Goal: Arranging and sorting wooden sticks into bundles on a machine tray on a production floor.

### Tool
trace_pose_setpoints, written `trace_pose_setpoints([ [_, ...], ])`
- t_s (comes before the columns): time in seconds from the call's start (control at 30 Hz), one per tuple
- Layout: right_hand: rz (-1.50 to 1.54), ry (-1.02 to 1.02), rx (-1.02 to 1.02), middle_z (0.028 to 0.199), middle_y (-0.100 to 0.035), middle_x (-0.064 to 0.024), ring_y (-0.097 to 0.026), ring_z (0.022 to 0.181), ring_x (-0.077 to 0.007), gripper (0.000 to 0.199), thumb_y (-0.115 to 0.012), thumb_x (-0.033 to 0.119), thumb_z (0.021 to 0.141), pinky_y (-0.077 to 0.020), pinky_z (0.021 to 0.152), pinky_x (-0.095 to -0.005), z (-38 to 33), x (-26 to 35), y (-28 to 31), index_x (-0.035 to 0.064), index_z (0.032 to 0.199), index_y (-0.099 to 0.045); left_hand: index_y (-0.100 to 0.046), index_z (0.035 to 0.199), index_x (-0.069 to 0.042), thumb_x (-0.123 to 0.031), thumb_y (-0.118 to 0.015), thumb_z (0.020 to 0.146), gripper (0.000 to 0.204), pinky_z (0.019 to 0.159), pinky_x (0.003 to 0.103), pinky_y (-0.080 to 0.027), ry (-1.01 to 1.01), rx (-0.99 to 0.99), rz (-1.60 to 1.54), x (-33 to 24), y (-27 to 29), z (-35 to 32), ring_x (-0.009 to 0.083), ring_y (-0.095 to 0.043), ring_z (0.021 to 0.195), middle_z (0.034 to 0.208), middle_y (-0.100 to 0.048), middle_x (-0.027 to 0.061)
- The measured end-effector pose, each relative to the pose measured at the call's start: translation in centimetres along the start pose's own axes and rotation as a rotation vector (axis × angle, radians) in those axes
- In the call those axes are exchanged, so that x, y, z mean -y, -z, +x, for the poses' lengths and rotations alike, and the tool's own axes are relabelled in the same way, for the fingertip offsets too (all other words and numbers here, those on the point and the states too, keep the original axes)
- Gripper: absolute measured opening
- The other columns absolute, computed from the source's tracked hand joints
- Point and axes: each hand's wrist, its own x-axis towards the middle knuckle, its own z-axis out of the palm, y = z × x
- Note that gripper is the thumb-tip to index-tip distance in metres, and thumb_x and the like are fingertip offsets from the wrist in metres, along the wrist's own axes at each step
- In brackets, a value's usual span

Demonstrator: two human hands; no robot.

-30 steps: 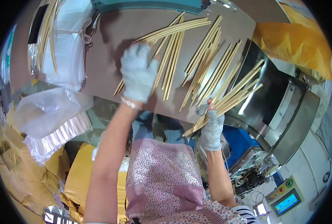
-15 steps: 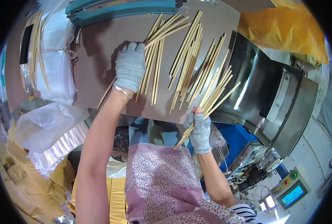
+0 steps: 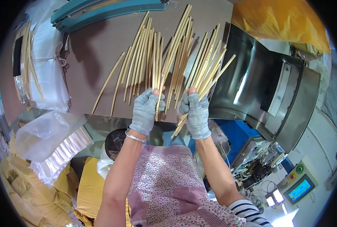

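- While the gloved right hand point(image 3: 196, 113) grips a fanned bunch of bamboo sticks point(image 3: 206, 77), its fingers are curled shut round them.
- Left hand point(image 3: 146, 109) pinches one stick point(image 3: 160, 94) among loose sticks point(image 3: 138, 64) spread on the brown worktop point(image 3: 96, 49).
- Steel machine point(image 3: 267, 90) stands just right.

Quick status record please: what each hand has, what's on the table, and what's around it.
left hand: gloved, fingers on loose bamboo sticks at the table's near edge
right hand: gloved, grips a fanned bundle of sticks
table: brown top, sticks spread across it
far edge: teal bar tool
left side: clear plastic bags with a few sticks
right side: steel machine
lower right: control panel with screen
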Motion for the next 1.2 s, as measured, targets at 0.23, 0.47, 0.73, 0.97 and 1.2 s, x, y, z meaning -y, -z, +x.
trace_pose_setpoints([
  [0.23,-0.018,-0.088,-0.046,0.066,-0.043,0.0024,-0.039,0.052,-0.0052,0.019,-0.054,0.025,0.095,-0.0343,0.045,-0.0198,-0.6,-0.6,-0.1,0.0081,0.088,-0.049,-0.060,0.107,0.003,-0.020,-0.055,0.094,0.027,0.061,0.024,-0.053,-0.049,-0.049,0.103,-0.3,1.7,1.4,0.0131,-0.062,0.072,0.085,-0.065,0.0086],
  [0.47,0.028,-0.101,-0.072,0.065,-0.045,0.0015,-0.040,0.051,-0.0058,0.018,-0.054,0.024,0.095,-0.0356,0.044,-0.0193,-0.8,-1.5,1.4,0.0071,0.090,-0.051,-0.063,0.109,-0.001,-0.026,-0.055,0.094,0.030,0.064,0.022,-0.049,-0.100,-0.092,0.323,0.5,2.9,2.1,0.0073,-0.059,0.071,0.084,-0.064,0.0032],
  [0.73,-0.244,0.042,-0.125,0.063,-0.047,0.0037,-0.042,0.053,-0.0034,0.023,-0.055,0.028,0.094,-0.0343,0.046,-0.0205,-1.1,-0.8,-0.4,0.0068,0.085,-0.055,-0.062,0.106,0.005,-0.025,-0.059,0.091,0.034,0.071,0.028,-0.049,-0.469,-0.218,0.935,-0.5,0.4,0.6,0.0144,-0.062,0.076,0.085,-0.066,0.0131],
  [0.97,-0.255,0.108,-0.119,0.067,-0.056,-0.0017,-0.050,0.058,-0.0089,0.025,-0.057,0.027,0.093,-0.0405,0.052,-0.0252,-0.4,-1.3,-2.6,0.0024,0.088,-0.058,-0.064,0.092,-0.001,-0.012,-0.057,0.086,0.014,0.069,0.038,-0.047,-0.908,-0.371,1.237,-2.1,0.8,0.6,0.0316,-0.060,0.073,0.079,-0.061,0.0152],
  [1.2,-0.896,0.435,-0.293,0.074,-0.062,-0.0211,-0.061,0.068,-0.0333,0.031,-0.062,0.020,0.082,-0.0482,0.064,-0.0404,5.1,-4.6,-8.8,-0.0063,0.100,-0.061,-0.065,0.088,-0.005,-0.011,-0.061,0.083,0.009,0.075,0.037,-0.046,-0.991,-0.813,1.187,-4.7,5.6,2.7,0.0271,-0.057,0.080,0.086,-0.059,0.0099],
])
